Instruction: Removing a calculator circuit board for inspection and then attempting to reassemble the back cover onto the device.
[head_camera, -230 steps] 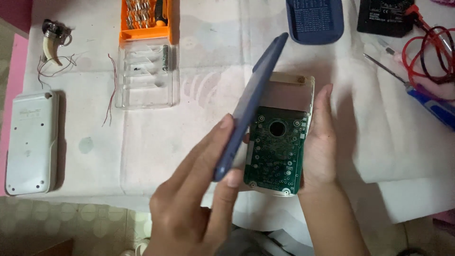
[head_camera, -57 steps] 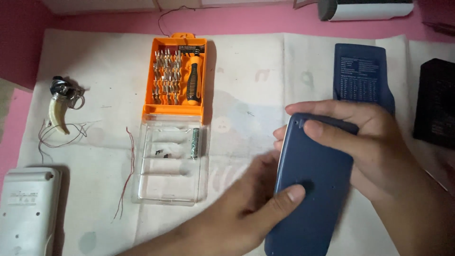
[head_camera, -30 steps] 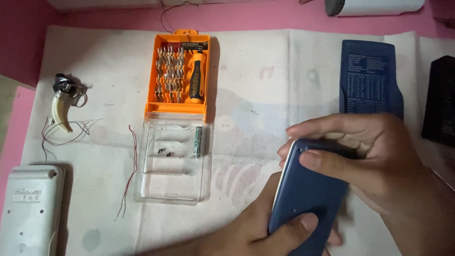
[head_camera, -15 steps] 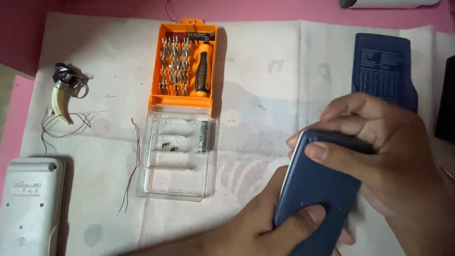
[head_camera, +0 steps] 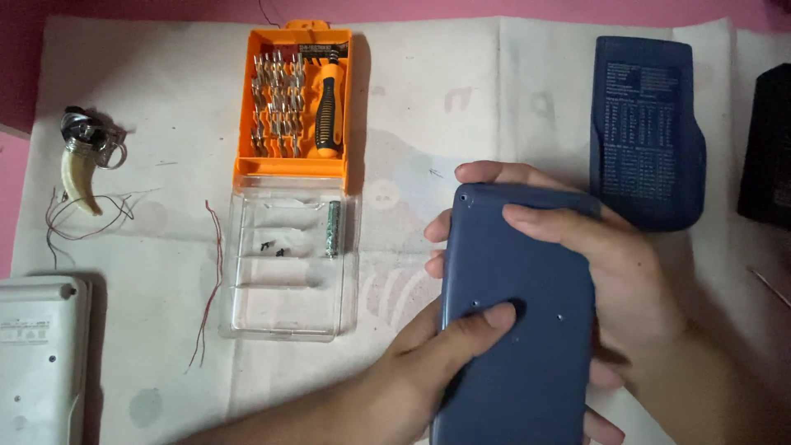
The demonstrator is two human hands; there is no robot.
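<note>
**Now pressing the back cover shut**

I hold the blue device (head_camera: 519,330) back-up over the counter (head_camera: 494,91), both hands clamped on it: left hand (head_camera: 428,363) thumbing the middle, right hand (head_camera: 610,272) gripping the top. Next, I judge, even pressure along the edges.

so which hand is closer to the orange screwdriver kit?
Left. The left hand sits below and right of the screwdriver kit, thumb on the blue case. The right hand wraps the case's far side, farther right.
</note>
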